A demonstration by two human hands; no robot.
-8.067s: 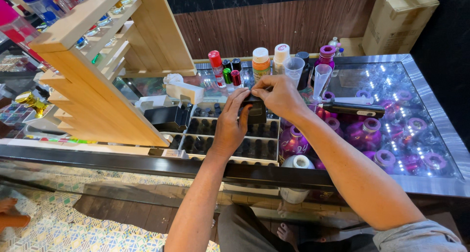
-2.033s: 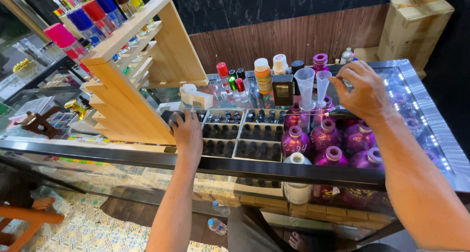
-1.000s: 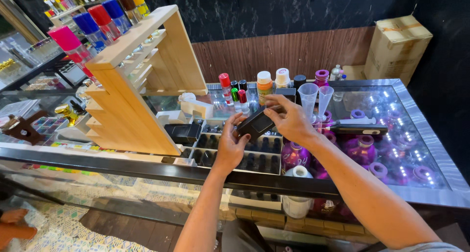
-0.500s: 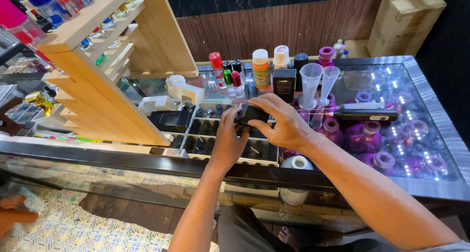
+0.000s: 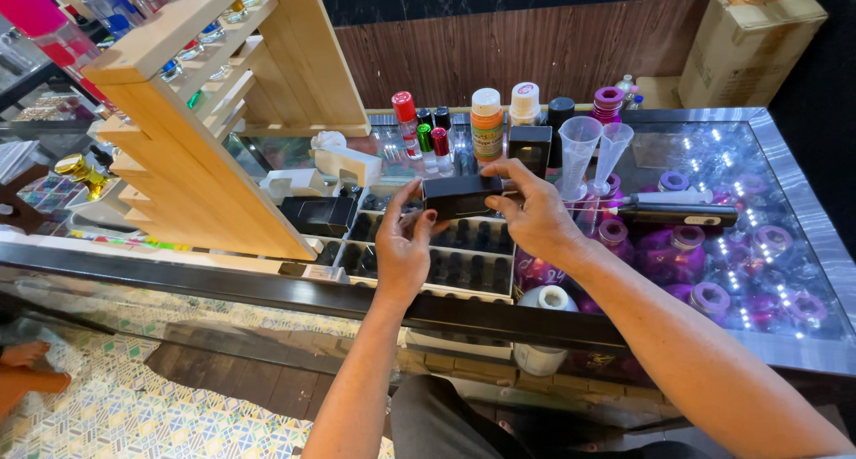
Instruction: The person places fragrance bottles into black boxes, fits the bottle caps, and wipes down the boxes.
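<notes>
Both my hands hold a small black box [image 5: 461, 196] level above the white trays of dark little bottles [image 5: 464, 249]. My left hand [image 5: 402, 245] pinches its left end with thumb and fingers. My right hand [image 5: 533, 211] grips its right end from above and behind. A second black box [image 5: 530, 150] stands upright just behind, beside two clear measuring cups [image 5: 592, 152]. Purple round bottles [image 5: 675, 247] fill the glass counter to the right of my right hand.
A tall wooden rack [image 5: 196, 111] with coloured-capped bottles rises on the left. Small bottles with red, orange and white caps [image 5: 486, 125] line the back. A black pen-like tool [image 5: 678, 215] lies over the purple bottles. A cardboard box [image 5: 744, 36] sits at the far right. A metal counter edge [image 5: 785, 343] runs along the front.
Over the last second the black box has turned from tilted to level and risen slightly between my hands. Two seconds ago my hands were apart, left on the trays, right near the cups.
</notes>
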